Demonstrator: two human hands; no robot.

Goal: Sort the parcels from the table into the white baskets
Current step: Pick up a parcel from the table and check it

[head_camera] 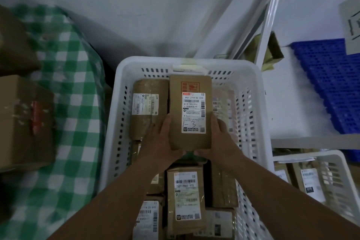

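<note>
Cardboard parcel [190, 112] sits between my two hands, label side up, directly over the big white basket [120, 87]. My left hand [163, 138] wraps the near left edge, fingers curled along the side and thumb under the bottom corner; my right hand [218, 138] mirrors it on the near right edge. Both are clasped on the box, holding it from the end closest to me so the far end tips forward toward the basket's back wall. I judge that grip leaves the far end free to go down first.

Beyond my left fingertips lies a taped brown parcel [149, 107] already in the basket; just past my right fingertips another parcel [224, 107] is partly hidden under the one I hold. Below my wrists, nearer to me, a labelled parcel [186, 197] lies with others around it. I read this as the lowering step: the box hovers above the pile, and whether it touches anything beneath I cannot tell.

Well off to the left of my left hand, boxes wait on the green checked cloth [74, 103]. A second white basket [335, 173] stands to the right.
</note>
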